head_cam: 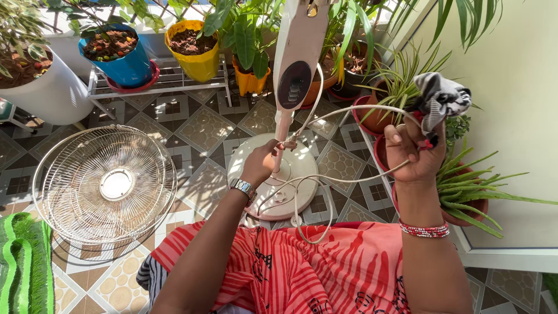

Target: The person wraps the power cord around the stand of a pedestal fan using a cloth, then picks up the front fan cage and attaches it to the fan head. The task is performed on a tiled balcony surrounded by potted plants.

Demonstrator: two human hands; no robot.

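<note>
A white pedestal fan stand [297,64] rises from its round base [302,163] on the tiled floor. My left hand [260,163], with a watch on the wrist, grips the thin pole just above the base. My right hand [415,152] is raised to the right, closed on a crumpled black-and-white cloth [440,100] and on a loop of the fan's white cord [325,180]. The cord runs from the pole up to that hand and hangs down over my red striped lap.
A round wire fan guard [107,183] lies on the floor at left. Potted plants line the back: a white pot [49,93], a blue pot [125,64], a yellow pot [200,61] on a rack. An aloe plant [471,189] stands by the right wall. A green mat [23,267] lies at lower left.
</note>
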